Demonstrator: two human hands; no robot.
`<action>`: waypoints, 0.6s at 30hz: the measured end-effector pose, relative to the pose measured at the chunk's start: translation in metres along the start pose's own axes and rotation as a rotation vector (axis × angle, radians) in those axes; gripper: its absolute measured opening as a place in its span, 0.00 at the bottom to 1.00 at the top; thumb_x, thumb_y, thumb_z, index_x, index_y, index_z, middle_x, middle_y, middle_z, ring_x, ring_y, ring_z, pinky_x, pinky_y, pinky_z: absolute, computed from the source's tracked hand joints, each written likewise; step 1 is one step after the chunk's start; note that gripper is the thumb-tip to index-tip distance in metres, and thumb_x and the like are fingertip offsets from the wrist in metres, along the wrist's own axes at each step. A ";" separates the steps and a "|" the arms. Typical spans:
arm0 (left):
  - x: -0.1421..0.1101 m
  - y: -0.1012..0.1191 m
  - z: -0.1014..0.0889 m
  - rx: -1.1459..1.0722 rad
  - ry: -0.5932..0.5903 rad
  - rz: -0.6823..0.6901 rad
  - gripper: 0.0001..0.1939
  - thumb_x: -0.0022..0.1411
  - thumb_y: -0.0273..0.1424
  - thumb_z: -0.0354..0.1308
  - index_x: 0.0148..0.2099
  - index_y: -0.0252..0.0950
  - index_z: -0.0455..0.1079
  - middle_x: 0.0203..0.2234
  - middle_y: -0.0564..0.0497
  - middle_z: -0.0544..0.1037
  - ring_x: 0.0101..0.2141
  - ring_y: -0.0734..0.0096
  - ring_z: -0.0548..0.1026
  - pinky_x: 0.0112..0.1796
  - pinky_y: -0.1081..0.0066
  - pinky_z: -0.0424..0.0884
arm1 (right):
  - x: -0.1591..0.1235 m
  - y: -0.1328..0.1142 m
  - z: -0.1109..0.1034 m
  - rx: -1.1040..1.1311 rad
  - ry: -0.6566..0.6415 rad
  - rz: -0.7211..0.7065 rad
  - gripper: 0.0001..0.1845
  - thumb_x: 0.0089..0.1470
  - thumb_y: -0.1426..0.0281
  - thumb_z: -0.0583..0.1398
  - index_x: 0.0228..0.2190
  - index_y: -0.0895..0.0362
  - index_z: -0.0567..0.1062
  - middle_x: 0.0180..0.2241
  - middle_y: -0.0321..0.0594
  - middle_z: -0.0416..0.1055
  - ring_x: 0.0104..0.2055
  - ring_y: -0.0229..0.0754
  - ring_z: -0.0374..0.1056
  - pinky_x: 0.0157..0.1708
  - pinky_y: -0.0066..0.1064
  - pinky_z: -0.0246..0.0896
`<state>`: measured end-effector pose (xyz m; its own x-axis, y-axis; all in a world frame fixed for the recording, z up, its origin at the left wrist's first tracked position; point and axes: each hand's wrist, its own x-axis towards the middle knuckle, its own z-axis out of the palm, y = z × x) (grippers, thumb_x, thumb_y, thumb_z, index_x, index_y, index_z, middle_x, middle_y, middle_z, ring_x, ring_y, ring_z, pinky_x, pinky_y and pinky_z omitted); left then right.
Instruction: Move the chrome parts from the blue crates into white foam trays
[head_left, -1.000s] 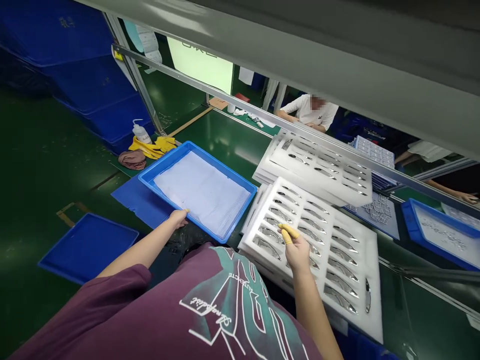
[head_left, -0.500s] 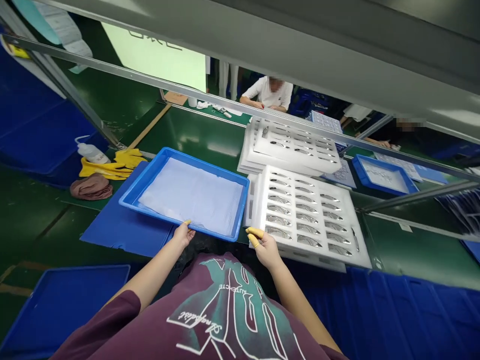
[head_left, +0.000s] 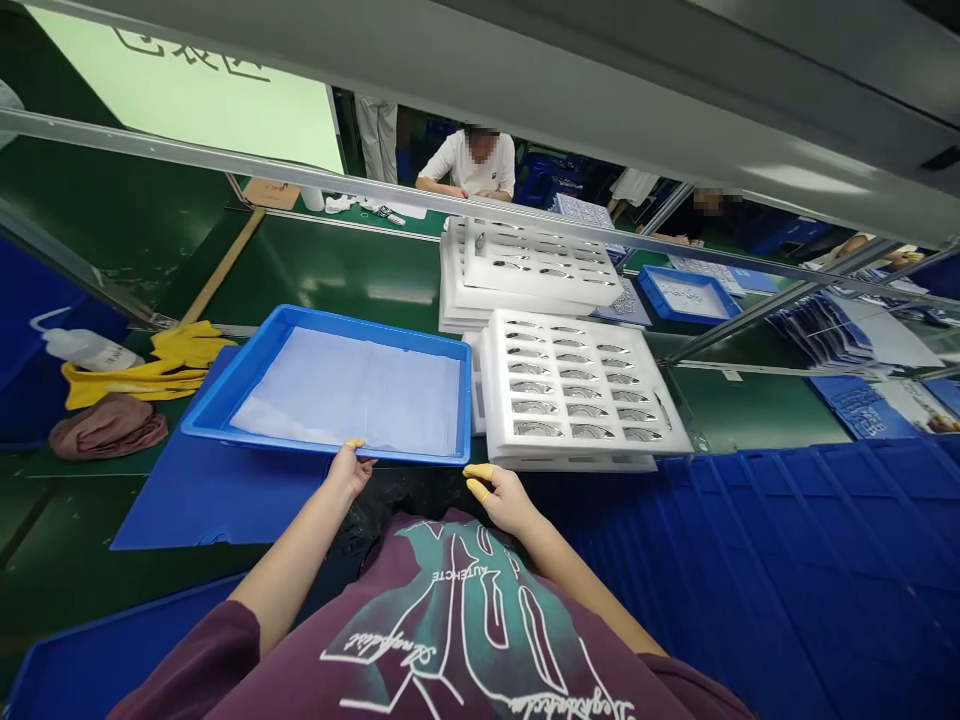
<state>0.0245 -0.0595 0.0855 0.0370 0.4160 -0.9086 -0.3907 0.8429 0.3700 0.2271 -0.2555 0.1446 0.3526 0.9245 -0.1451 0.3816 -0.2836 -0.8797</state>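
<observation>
My left hand (head_left: 349, 468) grips the front rim of a shallow blue plastic tray (head_left: 360, 322), which holds a stack of white sheets (head_left: 345, 392). My right hand (head_left: 502, 498), with yellow finger cots on two fingers, sits at the tray's front right corner. Whether it grips that corner, I cannot tell. To the right stands a white foam tray (head_left: 585, 449) with rows of curved polished metal parts (head_left: 537, 429) in its cavities. Behind it is a stack of similar foam trays (head_left: 452, 290).
A blue plastic sheet (head_left: 225, 495) lies under the tray. Yellow rubber gloves (head_left: 142, 377), a wash bottle (head_left: 90, 350) and a brown cloth (head_left: 109, 428) lie at left. Ribbed blue plastic (head_left: 750, 560) fills the lower right. A co-worker (head_left: 469, 160) sits beyond a metal rail (head_left: 300, 170).
My right hand has moved off the foam tray's metal parts to the blue tray's front corner. The view has swung right, so the bench contents appear farther left.
</observation>
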 end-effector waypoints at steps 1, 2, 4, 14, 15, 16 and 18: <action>-0.005 0.001 -0.001 -0.007 0.001 0.017 0.06 0.52 0.21 0.53 0.33 0.35 0.62 0.18 0.54 0.65 0.16 0.77 0.65 0.13 0.82 0.50 | 0.001 0.001 -0.002 0.010 -0.006 0.001 0.14 0.50 0.64 0.61 0.38 0.53 0.82 0.41 0.44 0.79 0.45 0.48 0.75 0.51 0.46 0.69; -0.010 0.001 -0.003 -0.012 0.001 0.034 0.06 0.52 0.21 0.53 0.32 0.35 0.61 0.18 0.54 0.64 0.15 0.78 0.64 0.13 0.82 0.50 | 0.001 0.002 -0.004 0.021 -0.010 0.002 0.14 0.50 0.64 0.61 0.37 0.52 0.82 0.41 0.44 0.79 0.45 0.48 0.75 0.51 0.47 0.69; -0.023 0.000 -0.010 -0.016 0.002 0.070 0.06 0.52 0.21 0.52 0.31 0.35 0.60 0.17 0.55 0.64 0.15 0.78 0.63 0.13 0.81 0.50 | 0.002 0.003 -0.008 0.051 -0.007 0.000 0.14 0.49 0.64 0.61 0.37 0.52 0.82 0.41 0.44 0.80 0.45 0.49 0.75 0.52 0.48 0.69; -0.073 -0.021 -0.061 -0.065 0.009 0.304 0.09 0.47 0.23 0.55 0.33 0.36 0.63 0.21 0.54 0.69 0.18 0.75 0.66 0.17 0.77 0.60 | -0.006 0.026 -0.012 0.553 0.038 0.153 0.27 0.41 0.53 0.65 0.42 0.53 0.78 0.44 0.47 0.78 0.45 0.48 0.74 0.53 0.47 0.68; -0.078 -0.027 -0.065 -0.076 0.015 0.318 0.08 0.46 0.23 0.55 0.33 0.36 0.63 0.21 0.54 0.69 0.18 0.75 0.67 0.17 0.77 0.60 | -0.006 0.029 -0.013 0.589 0.011 0.170 0.31 0.41 0.51 0.65 0.45 0.53 0.76 0.47 0.48 0.77 0.46 0.48 0.74 0.53 0.47 0.67; -0.085 -0.035 -0.070 -0.091 0.021 0.330 0.08 0.46 0.22 0.55 0.32 0.36 0.63 0.21 0.55 0.69 0.18 0.74 0.67 0.17 0.77 0.61 | -0.007 0.030 -0.014 0.615 -0.030 0.183 0.34 0.41 0.50 0.65 0.49 0.53 0.74 0.51 0.49 0.74 0.48 0.49 0.73 0.53 0.48 0.67; -0.098 -0.053 -0.081 -0.125 0.039 0.354 0.08 0.46 0.22 0.55 0.32 0.36 0.63 0.21 0.55 0.69 0.18 0.74 0.67 0.17 0.76 0.62 | -0.006 0.032 -0.018 0.647 -0.138 0.195 0.41 0.42 0.46 0.64 0.55 0.51 0.69 0.58 0.50 0.68 0.54 0.50 0.70 0.55 0.48 0.65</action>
<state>-0.0326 -0.1722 0.1395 -0.1547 0.6584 -0.7366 -0.4824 0.6003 0.6378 0.2526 -0.2745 0.1256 0.2350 0.9081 -0.3465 -0.2800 -0.2781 -0.9188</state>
